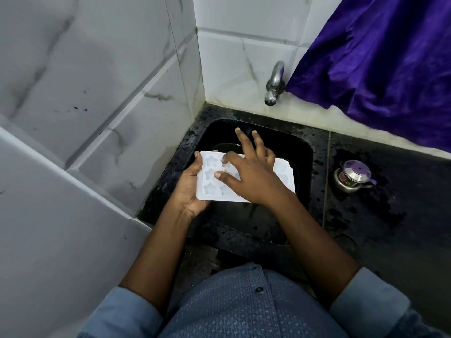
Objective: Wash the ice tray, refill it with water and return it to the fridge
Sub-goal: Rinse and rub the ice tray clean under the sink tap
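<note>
A white ice tray [210, 178] with star-shaped moulds hangs level over the black sink [301, 152]. My left hand [189, 189] grips its left end, fingers curled over the edge from below. My right hand [249, 170] lies across the top of the tray with fingers spread, two fingertips pressing into the moulds. The tray's middle is hidden under that hand. The steel tap [274, 84] sticks out of the tiled wall above the sink, and no water runs from it.
A small steel pot with a purple-knobbed lid [351, 175] stands on the wet black counter [390, 215] to the right. A purple cloth [380, 52] hangs at the upper right. Grey-white tiled walls [97, 93] close in the left and back.
</note>
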Demonstrator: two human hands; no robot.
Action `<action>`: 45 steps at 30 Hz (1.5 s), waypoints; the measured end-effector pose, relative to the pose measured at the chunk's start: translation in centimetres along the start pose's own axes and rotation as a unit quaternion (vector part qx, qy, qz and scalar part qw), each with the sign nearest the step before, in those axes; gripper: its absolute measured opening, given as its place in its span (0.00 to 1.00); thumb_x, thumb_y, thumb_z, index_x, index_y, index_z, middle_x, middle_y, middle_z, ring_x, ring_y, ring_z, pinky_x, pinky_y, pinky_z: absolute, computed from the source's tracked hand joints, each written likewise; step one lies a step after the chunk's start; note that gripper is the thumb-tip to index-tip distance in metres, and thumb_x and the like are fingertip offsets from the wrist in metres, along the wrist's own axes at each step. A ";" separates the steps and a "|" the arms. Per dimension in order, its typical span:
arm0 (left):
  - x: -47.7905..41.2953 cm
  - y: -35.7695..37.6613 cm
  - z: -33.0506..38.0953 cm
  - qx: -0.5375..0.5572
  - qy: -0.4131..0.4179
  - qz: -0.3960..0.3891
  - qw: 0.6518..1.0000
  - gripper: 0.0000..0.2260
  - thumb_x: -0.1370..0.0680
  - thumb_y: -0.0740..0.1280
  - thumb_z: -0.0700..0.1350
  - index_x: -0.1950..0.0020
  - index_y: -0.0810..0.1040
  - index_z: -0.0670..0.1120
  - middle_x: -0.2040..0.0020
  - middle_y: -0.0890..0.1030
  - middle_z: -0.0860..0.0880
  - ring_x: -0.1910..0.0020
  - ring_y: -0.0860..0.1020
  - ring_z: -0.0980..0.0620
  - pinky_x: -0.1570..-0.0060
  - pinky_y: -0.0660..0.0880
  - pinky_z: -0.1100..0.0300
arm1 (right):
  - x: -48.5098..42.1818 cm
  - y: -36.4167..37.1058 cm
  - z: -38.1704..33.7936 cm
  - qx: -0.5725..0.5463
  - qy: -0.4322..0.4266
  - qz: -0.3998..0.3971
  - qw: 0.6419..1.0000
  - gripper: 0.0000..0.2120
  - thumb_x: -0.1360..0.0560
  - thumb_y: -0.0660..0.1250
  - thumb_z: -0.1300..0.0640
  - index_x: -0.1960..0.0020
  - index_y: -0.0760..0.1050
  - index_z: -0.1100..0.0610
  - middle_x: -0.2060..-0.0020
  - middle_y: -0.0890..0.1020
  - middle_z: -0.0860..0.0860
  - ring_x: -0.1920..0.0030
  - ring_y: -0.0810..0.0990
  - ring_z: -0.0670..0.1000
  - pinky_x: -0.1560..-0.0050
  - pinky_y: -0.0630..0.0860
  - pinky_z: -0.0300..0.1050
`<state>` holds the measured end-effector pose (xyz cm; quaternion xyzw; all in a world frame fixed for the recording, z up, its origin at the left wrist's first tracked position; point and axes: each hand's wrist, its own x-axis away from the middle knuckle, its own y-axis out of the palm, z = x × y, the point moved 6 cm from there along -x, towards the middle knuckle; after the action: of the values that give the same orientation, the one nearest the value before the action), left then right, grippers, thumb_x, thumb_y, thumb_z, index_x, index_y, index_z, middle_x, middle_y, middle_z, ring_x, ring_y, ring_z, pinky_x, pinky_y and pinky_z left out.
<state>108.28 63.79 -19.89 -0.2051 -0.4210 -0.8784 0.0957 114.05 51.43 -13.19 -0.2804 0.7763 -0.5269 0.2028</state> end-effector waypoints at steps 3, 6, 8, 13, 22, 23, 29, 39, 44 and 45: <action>0.0 0.2 -0.1 0.001 -0.002 -0.004 1.000 0.33 0.16 0.57 0.65 0.28 0.76 0.38 0.33 0.80 0.34 0.38 0.83 0.37 0.40 0.81 0.39 | -0.2 0.3 0.0 0.023 0.007 -0.025 0.999 0.23 0.21 0.57 0.29 0.33 0.75 0.40 0.16 0.41 0.48 0.18 0.33 0.59 0.24 0.45 0.65; 0.0 0.3 0.0 0.003 0.000 -0.006 1.000 0.33 0.16 0.57 0.65 0.29 0.77 0.37 0.33 0.80 0.34 0.38 0.83 0.36 0.38 0.78 0.37 | -0.1 0.4 -0.1 0.030 0.005 -0.039 0.999 0.26 0.21 0.55 0.28 0.29 0.74 0.39 0.16 0.41 0.48 0.18 0.33 0.59 0.24 0.44 0.65; 0.0 0.2 0.1 0.002 0.004 -0.003 1.000 0.33 0.16 0.57 0.65 0.27 0.75 0.37 0.31 0.79 0.33 0.38 0.82 0.36 0.38 0.78 0.37 | -0.1 0.3 -0.1 0.012 0.006 -0.027 1.000 0.25 0.21 0.56 0.29 0.31 0.75 0.39 0.16 0.42 0.48 0.18 0.34 0.58 0.24 0.44 0.64; 0.1 0.9 0.1 0.000 0.009 -0.001 1.000 0.32 0.15 0.57 0.64 0.28 0.75 0.37 0.34 0.81 0.34 0.40 0.83 0.37 0.43 0.82 0.39 | -0.3 0.2 -0.1 0.019 0.010 -0.036 0.999 0.25 0.21 0.57 0.29 0.32 0.75 0.40 0.16 0.42 0.49 0.18 0.35 0.59 0.24 0.45 0.65; 0.2 0.7 0.3 -0.007 0.007 -0.006 1.000 0.34 0.15 0.57 0.64 0.24 0.72 0.37 0.29 0.76 0.33 0.36 0.81 0.36 0.39 0.80 0.38 | -0.3 0.2 -0.1 0.013 -0.002 -0.034 0.999 0.24 0.21 0.58 0.30 0.32 0.76 0.41 0.16 0.43 0.48 0.18 0.34 0.59 0.24 0.45 0.65; 0.2 0.7 0.3 -0.011 0.007 -0.008 1.000 0.34 0.15 0.57 0.64 0.24 0.72 0.37 0.29 0.77 0.33 0.36 0.81 0.36 0.39 0.80 0.38 | -0.3 0.2 -0.2 0.005 -0.005 -0.027 1.000 0.23 0.21 0.58 0.31 0.33 0.77 0.41 0.16 0.43 0.48 0.18 0.35 0.58 0.24 0.45 0.65; 0.4 1.2 0.3 -0.002 0.009 -0.027 1.000 0.33 0.15 0.56 0.64 0.28 0.76 0.37 0.33 0.80 0.34 0.38 0.82 0.36 0.39 0.79 0.37 | -0.5 -0.1 -0.5 0.014 -0.007 -0.025 1.000 0.22 0.21 0.59 0.31 0.34 0.77 0.42 0.16 0.45 0.49 0.18 0.36 0.58 0.24 0.46 0.65; 0.6 1.4 0.7 0.008 0.018 -0.028 0.999 0.31 0.15 0.55 0.62 0.31 0.77 0.36 0.37 0.82 0.34 0.42 0.84 0.37 0.43 0.80 0.37 | -0.6 -0.1 -0.7 0.011 -0.013 -0.012 1.000 0.24 0.20 0.59 0.32 0.32 0.78 0.43 0.16 0.46 0.48 0.18 0.37 0.58 0.24 0.45 0.63; 0.5 1.3 0.7 0.011 0.014 -0.019 1.000 0.31 0.14 0.55 0.63 0.31 0.77 0.37 0.38 0.83 0.34 0.42 0.85 0.37 0.44 0.82 0.39 | -0.8 -0.5 -0.7 -0.012 -0.011 0.025 1.000 0.19 0.20 0.61 0.33 0.39 0.78 0.44 0.16 0.49 0.49 0.17 0.39 0.57 0.25 0.47 0.63; 0.5 1.4 0.7 0.006 0.014 -0.019 1.000 0.31 0.14 0.54 0.63 0.31 0.77 0.36 0.38 0.83 0.34 0.43 0.85 0.37 0.45 0.83 0.39 | -0.8 -0.3 -0.7 -0.003 -0.009 0.010 1.000 0.20 0.21 0.61 0.33 0.37 0.78 0.44 0.16 0.48 0.49 0.17 0.38 0.58 0.25 0.47 0.63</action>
<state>108.46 63.44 -18.29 -0.1842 -0.4289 -0.8802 0.0866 114.33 52.37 -12.67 -0.2776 0.7787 -0.5201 0.2145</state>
